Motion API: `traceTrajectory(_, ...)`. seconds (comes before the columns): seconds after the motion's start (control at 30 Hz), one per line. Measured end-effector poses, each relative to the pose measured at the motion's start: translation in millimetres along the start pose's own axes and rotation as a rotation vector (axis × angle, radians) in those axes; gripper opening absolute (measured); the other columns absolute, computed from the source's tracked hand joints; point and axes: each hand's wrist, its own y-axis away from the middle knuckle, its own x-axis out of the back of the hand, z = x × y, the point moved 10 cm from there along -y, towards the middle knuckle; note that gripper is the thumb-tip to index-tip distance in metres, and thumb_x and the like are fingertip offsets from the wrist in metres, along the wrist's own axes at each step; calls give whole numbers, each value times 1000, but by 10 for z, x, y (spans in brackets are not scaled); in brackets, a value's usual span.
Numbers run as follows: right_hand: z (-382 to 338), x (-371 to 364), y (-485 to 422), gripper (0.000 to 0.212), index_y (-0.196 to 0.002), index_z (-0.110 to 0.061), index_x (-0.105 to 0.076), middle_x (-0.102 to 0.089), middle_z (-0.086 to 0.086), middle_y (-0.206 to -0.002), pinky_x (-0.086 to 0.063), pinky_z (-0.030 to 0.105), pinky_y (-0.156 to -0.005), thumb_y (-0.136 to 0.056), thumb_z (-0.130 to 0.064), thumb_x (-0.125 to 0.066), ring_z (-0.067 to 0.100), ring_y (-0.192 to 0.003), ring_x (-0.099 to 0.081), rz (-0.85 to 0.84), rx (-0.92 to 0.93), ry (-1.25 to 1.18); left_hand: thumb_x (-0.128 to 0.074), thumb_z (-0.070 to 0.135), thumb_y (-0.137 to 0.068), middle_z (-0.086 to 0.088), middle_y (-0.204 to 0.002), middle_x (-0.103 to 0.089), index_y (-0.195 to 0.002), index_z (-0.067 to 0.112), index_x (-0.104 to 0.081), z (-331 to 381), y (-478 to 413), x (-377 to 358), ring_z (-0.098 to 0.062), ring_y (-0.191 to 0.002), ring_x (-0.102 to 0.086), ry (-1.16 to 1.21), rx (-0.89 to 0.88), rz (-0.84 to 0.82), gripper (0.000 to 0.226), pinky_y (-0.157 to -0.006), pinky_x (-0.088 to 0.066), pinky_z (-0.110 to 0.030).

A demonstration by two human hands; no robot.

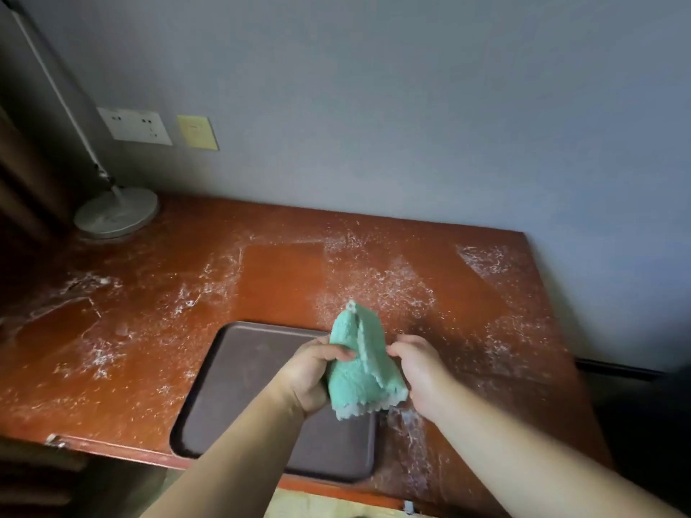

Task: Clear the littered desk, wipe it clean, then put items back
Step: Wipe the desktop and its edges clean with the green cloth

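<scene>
Your left hand (310, 375) and right hand (418, 372) have fingers clamped on the mint-green terry cloth (359, 364) between them, over the brown rectangular tray (243, 386). Fold it flat; sweep white powder (377, 282) beyond the fingers off the reddish wooden tabletop (276, 271).

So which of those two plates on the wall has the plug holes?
The white wall plate, the left one, nearer the desk lamp: dark socket holes show on it. The yellowish plate beside it shows none.
</scene>
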Motion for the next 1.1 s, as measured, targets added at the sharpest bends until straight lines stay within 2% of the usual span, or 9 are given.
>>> traceTrajectory(0.13,207,147,250,43,-100,-24,-65,-68,5,-107,-46,45,-99,-79,-60,-57,24,-106,-62,-221,-130,-62,-58,-7,-60,-19,-91,-66,-97,0,-64,-195,-126,-643,-33,-84,-65,-129,10,-52,38,-79,-54,-41)
traceTrajectory(0.33,268,1209,455,33,-111,-20,-58,-66,7,-109,-50,45,-91,-88,-44,-58,26,-100,-64,-34,-39,-344,-40,-19,-82,-14,-75,-67,-65,4,-64,-632,-210,-1269,-23,-63,-68,-91,49,35,37,-51,-54,-26)
traceTrajectory(0.5,440,2136,660,42,-126,-17,-52,-56,7,-129,-44,50,-99,-93,-43,-51,30,-116,-56,210,13,-495,-37,-12,-84,-14,-85,-59,-88,-1,-54,-1145,-248,-1398,-25,-66,-60,-27,133,262,22,-50,-53,-28)
traceTrajectory(0.6,331,2679,938,45,-137,-18,-46,-49,5,-139,-41,32,-99,-96,-37,-47,22,-119,-51,467,220,-67,-42,-13,-84,-7,-65,-46,-75,1,-50,-1356,-204,-1454,-16,-40,-46,-38,135,406,19,-33,-40,-16)
traceTrajectory(0.7,66,2556,1286,46,-144,-25,-35,-42,-1,-145,-37,10,-94,-99,-27,-43,18,-121,-49,402,602,508,-40,-10,-87,-10,-66,-46,-71,1,-50,-1594,-221,-1700,-20,-51,-44,-22,141,392,22,-36,-44,-19)
traceTrajectory(0.83,585,2116,1140,73,-148,-40,-3,13,-5,-157,0,36,-118,-87,-67,-32,15,-145,11,38,566,1100,-33,18,-92,-20,-86,-66,-94,-3,-64,-1813,-160,-2172,-32,-80,-61,204,178,152,37,-71,-54,-40)
traceTrajectory(0.93,758,2153,1125,73,-147,-36,-21,9,-12,-156,-2,39,-119,-84,-70,-34,10,-144,11,-106,475,919,-43,36,-90,-21,-93,-66,-103,-1,-67,-1955,-87,-2160,-33,-91,-59,199,195,114,46,-88,-44,-44)
traceTrajectory(1.03,708,2411,1071,53,-139,-32,-40,-30,-15,-145,-25,28,-111,-90,-42,-57,6,-137,-25,-13,462,383,-43,12,-92,-16,-82,-68,-106,-1,-62,-2079,-56,-2091,-29,-79,-62,43,182,152,26,-76,-49,-40)
traceTrajectory(1.1,796,2648,951,76,-141,-33,-35,-42,-15,-130,-41,29,-99,-77,-26,-75,8,-120,-46,81,323,210,-40,5,-91,-16,-75,-71,-96,-1,-63,-2137,-4,-2141,-31,-75,-63,37,203,158,24,-69,-49,-41)
